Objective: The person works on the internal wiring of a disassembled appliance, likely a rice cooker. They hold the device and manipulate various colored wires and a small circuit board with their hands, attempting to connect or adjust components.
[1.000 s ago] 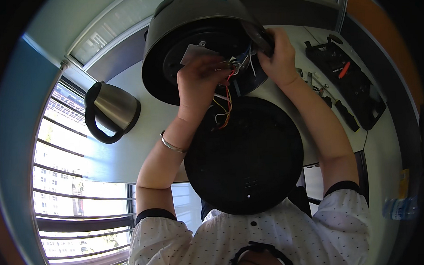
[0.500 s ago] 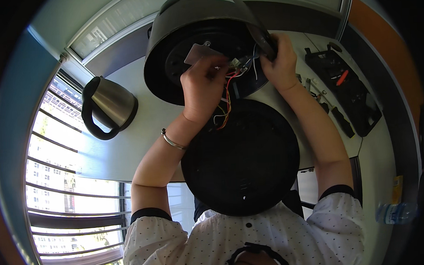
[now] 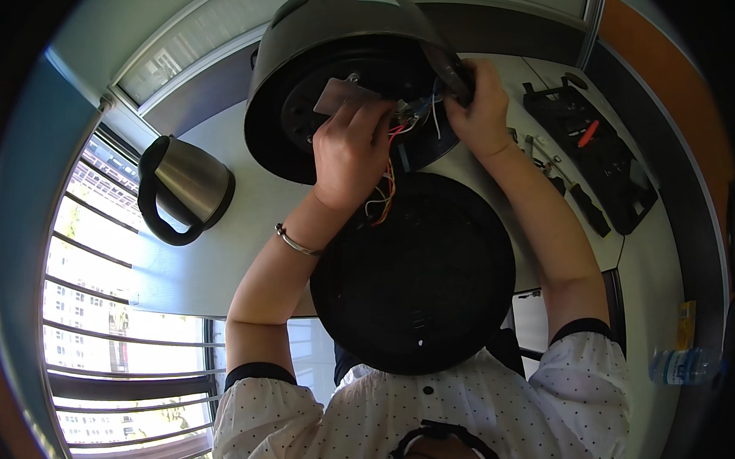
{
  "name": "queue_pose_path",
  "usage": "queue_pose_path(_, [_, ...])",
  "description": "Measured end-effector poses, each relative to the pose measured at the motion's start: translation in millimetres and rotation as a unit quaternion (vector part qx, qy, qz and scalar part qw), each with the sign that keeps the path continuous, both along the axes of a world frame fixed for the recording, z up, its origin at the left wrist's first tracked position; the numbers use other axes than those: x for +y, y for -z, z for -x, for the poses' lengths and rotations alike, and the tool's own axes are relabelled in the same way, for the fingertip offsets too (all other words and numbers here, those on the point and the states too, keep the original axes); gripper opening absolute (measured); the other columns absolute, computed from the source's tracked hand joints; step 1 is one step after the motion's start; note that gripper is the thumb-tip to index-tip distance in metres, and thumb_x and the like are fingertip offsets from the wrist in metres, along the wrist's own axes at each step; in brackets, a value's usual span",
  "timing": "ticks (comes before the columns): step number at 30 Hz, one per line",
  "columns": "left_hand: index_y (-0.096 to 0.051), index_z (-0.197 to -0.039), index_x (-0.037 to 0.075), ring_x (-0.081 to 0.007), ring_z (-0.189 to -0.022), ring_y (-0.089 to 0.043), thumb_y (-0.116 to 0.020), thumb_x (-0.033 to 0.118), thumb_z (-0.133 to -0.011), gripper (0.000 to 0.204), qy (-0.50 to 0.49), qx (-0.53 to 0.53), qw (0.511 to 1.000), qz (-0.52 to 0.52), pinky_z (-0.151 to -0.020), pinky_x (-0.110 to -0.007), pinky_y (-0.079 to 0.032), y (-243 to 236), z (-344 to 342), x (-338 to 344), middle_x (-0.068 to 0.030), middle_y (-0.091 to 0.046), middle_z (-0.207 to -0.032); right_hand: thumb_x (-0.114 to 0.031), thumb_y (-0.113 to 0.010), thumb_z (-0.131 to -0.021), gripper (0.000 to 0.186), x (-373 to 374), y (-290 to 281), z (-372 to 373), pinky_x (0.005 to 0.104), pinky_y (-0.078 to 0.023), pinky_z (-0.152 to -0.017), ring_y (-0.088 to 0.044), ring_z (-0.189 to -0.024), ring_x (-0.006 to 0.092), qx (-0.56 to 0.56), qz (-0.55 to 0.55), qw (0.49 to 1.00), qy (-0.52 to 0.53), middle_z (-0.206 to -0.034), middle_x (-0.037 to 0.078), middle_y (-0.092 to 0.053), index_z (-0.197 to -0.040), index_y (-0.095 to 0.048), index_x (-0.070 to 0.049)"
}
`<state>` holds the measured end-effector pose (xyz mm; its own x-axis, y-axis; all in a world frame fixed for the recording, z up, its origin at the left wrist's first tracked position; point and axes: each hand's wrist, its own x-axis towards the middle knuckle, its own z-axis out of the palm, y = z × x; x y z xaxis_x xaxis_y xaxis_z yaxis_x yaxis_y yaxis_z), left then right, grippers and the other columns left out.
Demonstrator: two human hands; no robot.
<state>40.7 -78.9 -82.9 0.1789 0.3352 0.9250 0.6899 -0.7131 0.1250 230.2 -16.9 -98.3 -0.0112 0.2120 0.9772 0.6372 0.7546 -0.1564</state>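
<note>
A dark, round appliance housing [image 3: 336, 24], seemingly a cooker, lies tipped on the table with its open underside toward me. Inside it are a thin metal plate [image 3: 340, 97] and a cluster of wires [image 3: 392, 152] in red, yellow and white. My left hand [image 3: 351, 153] reaches into the opening, its fingers pinched on the wires beside a small pale connector; the fingertips are partly hidden. My right hand [image 3: 478, 108] is closed around the housing's right rim, thumb on the inner side. Against my body rests a round black base cover [image 3: 414, 276], with wires hanging over its far edge.
A steel kettle [image 3: 189, 183] with a black handle stands to the left. Right of the housing lie a black tool case [image 3: 595, 153] holding a red tool, and loose screwdrivers [image 3: 587, 210]. A plastic bottle [image 3: 684, 366] is at the far right, with a window [image 3: 120, 319] on the left.
My left fingers have shifted slightly toward the connector and drawn closer together. My right hand keeps its grip on the rim. The whole view has shifted a little.
</note>
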Motion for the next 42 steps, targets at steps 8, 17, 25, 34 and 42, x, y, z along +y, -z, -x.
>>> queue_pose_path(8, [-0.067,-0.094,-0.002,-0.0166,-0.063,-0.064,-0.064,0.002,-0.083,0.012,0.065,-0.152,0.961,0.222,-0.057,-0.022,-0.051,-13.1,8.4,-19.1,-0.0099,-0.067,-0.077,0.001,-0.067,-0.060,0.045,1.9,3.3,-1.0,0.0387,-0.050,-0.065,-0.058,-0.078,0.0356,0.000,0.000,1.000,-0.009,-0.090,0.016,-0.054,-0.102,-0.051,-0.001])
queue_pose_path(17, [-0.065,-0.088,-0.005,-0.0118,-0.053,-0.056,-0.054,0.032,-0.091,0.038,0.202,-0.230,0.756,0.579,-0.039,-0.016,-0.029,-39.4,6.5,-24.2,-0.0115,-0.065,-0.071,0.000,-0.068,-0.061,0.043,1.3,1.8,-1.9,0.0394,-0.050,-0.064,-0.058,-0.077,0.0354,-0.009,-0.016,1.000,0.008,-0.091,0.016,-0.054,-0.101,-0.051,-0.001])
queue_pose_path(25, [-0.064,-0.083,-0.003,-0.0131,-0.049,-0.057,-0.059,0.040,-0.089,0.044,0.213,-0.271,0.690,0.636,-0.037,-0.018,-0.031,-43.7,3.2,-19.4,-0.0145,-0.065,-0.070,0.002,-0.066,-0.063,0.041,-2.3,0.5,-1.8,0.0394,-0.049,-0.067,-0.059,-0.078,0.0386,0.008,-0.001,1.000,-0.013,-0.089,0.019,-0.056,-0.101,-0.051,0.000])
queue_pose_path(34, [-0.066,-0.080,-0.003,-0.0119,-0.056,-0.059,-0.065,0.021,-0.083,0.024,0.244,-0.218,0.691,0.644,-0.040,-0.017,-0.034,-43.3,4.1,-15.1,-0.0128,-0.065,-0.070,0.003,-0.066,-0.063,0.041,-2.3,0.7,-2.3,0.0395,-0.049,-0.065,-0.060,-0.076,0.0384,0.009,0.000,1.000,-0.022,-0.089,0.019,-0.055,-0.101,-0.050,-0.001])
queue_pose_path(42, [-0.067,-0.082,-0.007,-0.0129,-0.055,-0.062,-0.065,0.009,-0.077,0.017,0.107,-0.042,0.810,0.575,-0.051,-0.023,-0.048,-48.6,2.4,-15.0,-0.0101,-0.066,-0.067,0.004,-0.066,-0.064,0.041,-1.4,1.2,-1.1,0.0391,-0.050,-0.062,-0.061,-0.074,0.0372,0.017,-0.012,1.000,-0.020,-0.087,0.018,-0.056,-0.101,-0.050,-0.001])
